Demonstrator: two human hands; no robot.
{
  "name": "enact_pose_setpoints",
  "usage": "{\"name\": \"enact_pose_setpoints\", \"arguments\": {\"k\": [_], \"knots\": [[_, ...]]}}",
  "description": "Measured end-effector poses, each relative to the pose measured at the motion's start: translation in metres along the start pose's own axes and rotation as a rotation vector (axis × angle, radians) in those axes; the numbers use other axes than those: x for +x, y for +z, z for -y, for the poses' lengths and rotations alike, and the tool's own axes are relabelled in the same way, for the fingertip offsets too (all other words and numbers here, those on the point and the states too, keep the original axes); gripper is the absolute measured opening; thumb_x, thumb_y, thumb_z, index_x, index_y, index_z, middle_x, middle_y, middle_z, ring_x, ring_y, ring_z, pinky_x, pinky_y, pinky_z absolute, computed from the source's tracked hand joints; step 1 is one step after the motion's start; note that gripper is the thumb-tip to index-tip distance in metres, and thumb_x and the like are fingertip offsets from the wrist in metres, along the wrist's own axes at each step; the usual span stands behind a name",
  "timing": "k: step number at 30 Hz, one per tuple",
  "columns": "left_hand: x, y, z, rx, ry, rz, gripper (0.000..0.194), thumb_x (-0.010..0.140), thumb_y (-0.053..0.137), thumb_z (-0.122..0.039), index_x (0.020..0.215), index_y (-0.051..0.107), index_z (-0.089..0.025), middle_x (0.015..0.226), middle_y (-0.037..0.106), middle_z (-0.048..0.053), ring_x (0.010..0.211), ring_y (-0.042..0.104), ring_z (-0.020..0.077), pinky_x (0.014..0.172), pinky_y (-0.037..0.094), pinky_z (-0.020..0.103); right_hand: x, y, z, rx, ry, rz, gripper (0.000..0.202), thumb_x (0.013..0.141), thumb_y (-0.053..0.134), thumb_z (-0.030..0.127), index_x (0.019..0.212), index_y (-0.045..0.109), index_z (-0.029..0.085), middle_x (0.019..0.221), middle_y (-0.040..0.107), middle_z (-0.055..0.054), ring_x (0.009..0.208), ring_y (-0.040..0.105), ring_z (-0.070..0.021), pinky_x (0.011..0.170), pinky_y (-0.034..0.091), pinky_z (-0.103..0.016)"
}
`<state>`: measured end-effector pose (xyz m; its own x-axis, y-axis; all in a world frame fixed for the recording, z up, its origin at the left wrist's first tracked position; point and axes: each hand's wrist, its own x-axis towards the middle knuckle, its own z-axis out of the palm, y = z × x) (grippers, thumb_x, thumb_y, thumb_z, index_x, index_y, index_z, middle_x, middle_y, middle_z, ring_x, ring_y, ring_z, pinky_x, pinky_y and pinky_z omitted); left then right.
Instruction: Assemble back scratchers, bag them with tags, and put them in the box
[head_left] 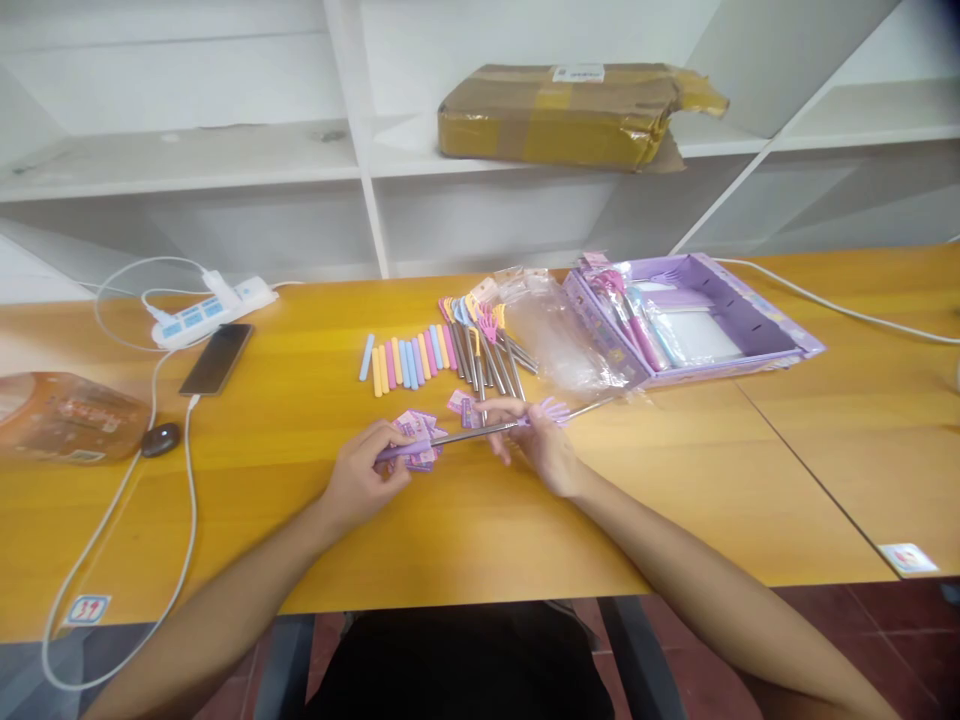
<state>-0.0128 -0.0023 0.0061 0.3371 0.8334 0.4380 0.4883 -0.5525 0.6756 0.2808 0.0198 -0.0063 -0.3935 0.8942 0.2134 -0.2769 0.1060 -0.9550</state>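
Note:
A metal rod with a purple handle and a purple claw-shaped head point(472, 434) lies across both hands above the table. My left hand point(367, 475) is closed on its purple handle. Near the claw end, my right hand point(544, 445) holds the rod between thumb and fingers. Purple-pink cards point(424, 425) lie beneath the handle. Behind the hands are several pastel handle sleeves point(409, 360) in a row and a pile of metal rods with coloured claw heads point(487, 345). Clear plastic bags point(566, 335) lie beside that pile.
At the back right, a purple box point(772, 345) holds packaged rods. To the left are a phone point(216, 360), a power strip point(217, 312), cables, a black mouse-like object point(160, 440) and an orange package point(71, 418). A taped carton point(555, 115) sits on the shelf.

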Motion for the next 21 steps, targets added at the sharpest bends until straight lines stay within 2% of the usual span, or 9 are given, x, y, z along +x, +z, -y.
{"name": "enact_pose_setpoints", "arguments": {"k": [5,9,13,16,21], "knots": [[-0.002,0.001,0.004,-0.044,-0.068,0.012,0.020,0.083,0.063,-0.010,0.100,0.067,-0.021,0.092,0.070,0.004,0.071,0.063,0.0144,0.061,0.048,0.025,-0.008,0.000,-0.003,-0.038,0.036,0.060,0.072,0.109,0.032,0.075,0.145,0.067,0.024,0.083,0.067,-0.005,0.068,0.059,-0.0202,0.063,0.053,-0.034],[-0.003,0.002,0.005,-0.058,-0.054,-0.003,0.022,0.081,0.063,-0.008,0.099,0.067,-0.021,0.092,0.070,0.004,0.074,0.064,0.0158,0.063,0.049,0.026,-0.010,0.000,-0.002,-0.040,0.033,0.077,0.072,0.109,0.032,0.074,0.148,0.066,0.024,0.084,0.065,-0.005,0.071,0.060,-0.0205,0.065,0.053,-0.034],[-0.002,0.004,0.000,-0.072,-0.084,0.003,0.020,0.085,0.064,-0.011,0.101,0.068,-0.021,0.093,0.070,0.004,0.070,0.063,0.0145,0.061,0.048,0.025,-0.003,-0.001,0.003,-0.019,0.024,0.060,0.072,0.108,0.036,0.075,0.147,0.068,0.023,0.082,0.065,-0.004,0.068,0.059,-0.0194,0.061,0.052,-0.033],[-0.001,0.004,-0.003,-0.101,-0.154,0.044,0.020,0.090,0.064,-0.015,0.107,0.070,-0.022,0.091,0.071,0.003,0.068,0.063,0.0137,0.060,0.048,0.024,0.005,-0.003,0.006,0.012,-0.003,-0.018,0.070,0.106,0.044,0.076,0.137,0.073,0.021,0.074,0.062,-0.002,0.060,0.054,-0.0172,0.055,0.047,-0.031],[-0.002,0.005,-0.001,-0.217,-0.279,0.092,0.013,0.096,0.065,-0.024,0.109,0.067,-0.022,0.089,0.073,0.002,0.071,0.068,0.0153,0.064,0.052,0.026,0.015,-0.009,0.008,0.121,-0.053,-0.289,0.058,0.102,0.053,0.074,0.106,0.078,0.021,0.064,0.051,0.002,0.046,0.037,-0.0120,0.044,0.031,-0.029]]}}
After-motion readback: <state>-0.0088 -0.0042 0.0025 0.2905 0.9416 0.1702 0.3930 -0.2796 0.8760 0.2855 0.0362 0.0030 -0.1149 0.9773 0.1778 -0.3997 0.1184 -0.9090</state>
